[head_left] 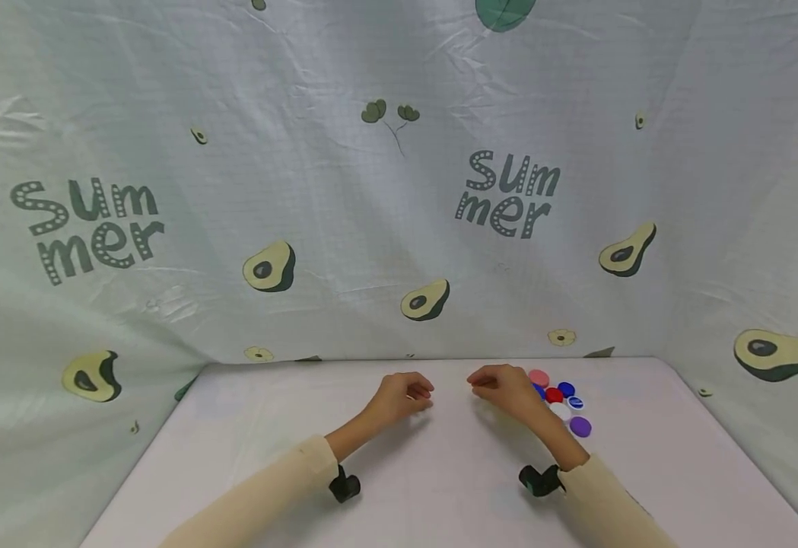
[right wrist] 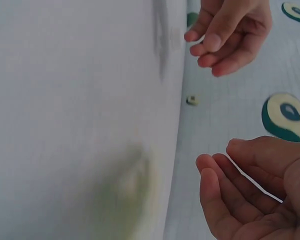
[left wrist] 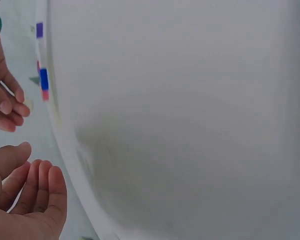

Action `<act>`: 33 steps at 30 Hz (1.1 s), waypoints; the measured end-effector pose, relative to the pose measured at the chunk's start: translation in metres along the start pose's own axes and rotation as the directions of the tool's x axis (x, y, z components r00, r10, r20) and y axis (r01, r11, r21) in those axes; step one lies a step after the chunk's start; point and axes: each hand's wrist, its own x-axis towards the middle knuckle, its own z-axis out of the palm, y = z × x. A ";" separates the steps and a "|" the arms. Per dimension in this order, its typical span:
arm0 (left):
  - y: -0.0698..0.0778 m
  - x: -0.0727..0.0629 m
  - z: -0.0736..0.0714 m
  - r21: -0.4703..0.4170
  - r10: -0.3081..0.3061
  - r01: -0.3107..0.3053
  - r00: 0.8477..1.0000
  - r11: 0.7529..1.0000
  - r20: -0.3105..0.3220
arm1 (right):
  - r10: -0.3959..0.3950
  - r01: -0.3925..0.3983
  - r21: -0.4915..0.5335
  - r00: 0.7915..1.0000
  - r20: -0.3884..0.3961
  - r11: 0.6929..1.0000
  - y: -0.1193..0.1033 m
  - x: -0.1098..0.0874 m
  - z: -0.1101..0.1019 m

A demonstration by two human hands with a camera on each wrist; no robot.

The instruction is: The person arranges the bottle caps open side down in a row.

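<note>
A pale sheet (head_left: 344,190) fills the background and both sides, printed with grey-green "summer" lettering (head_left: 506,217), avocado halves (head_left: 268,268) and small flowers (head_left: 562,337). In front of it spreads a whitish surface (head_left: 412,472), its far edge running straight along the foot of the sheet. Two arms in cream sleeves (head_left: 268,487) reach in from the lower corners. The left hand (head_left: 396,396) and the right hand (head_left: 508,388) hover above the far half of the surface, near each other yet separate, their fingertips pointing inward across a gap. On both hands the fingers bend gently, and in the wrist views the thumbs stand off from the fingers with bare space between. A black wrist device (head_left: 344,485) hangs at the left cuff and another black device (head_left: 538,481) at the right. Smallest are the coloured discs, clustered on the surface to the right of the right hand, toward the far edge: a purple disc (head_left: 580,426) nearest the viewer, a pink disc (head_left: 538,377) farthest off, a white disc (head_left: 560,412), a red disc (head_left: 554,395) in the middle with a dark blue disc (head_left: 566,389) just beside it, a blue-and-white disc (head_left: 575,403), and a blue disc (head_left: 539,391) partly hidden by the right hand.
</note>
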 end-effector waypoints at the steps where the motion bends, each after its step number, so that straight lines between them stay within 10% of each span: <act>1: 0.003 0.001 0.005 -0.011 0.008 -0.008 1.000 1.000 0.012 | -0.003 0.003 -0.013 1.000 -0.006 1.000 0.004 -0.004 -0.006; 10: 0.026 0.025 0.056 -0.081 0.067 -0.060 0.994 0.995 0.085 | -0.043 0.037 -0.080 0.997 -0.063 0.996 0.040 -0.042 -0.056; 21: 0.063 0.032 0.120 -0.131 0.113 -0.087 0.972 0.988 0.207 | 0.102 -0.109 -0.189 0.994 -0.046 0.976 0.083 -0.089 -0.091; 33: 0.081 0.057 0.165 -0.046 0.003 0.005 0.985 0.999 0.173 | 0.204 -0.194 -0.150 0.978 0.048 0.969 0.112 -0.094 -0.096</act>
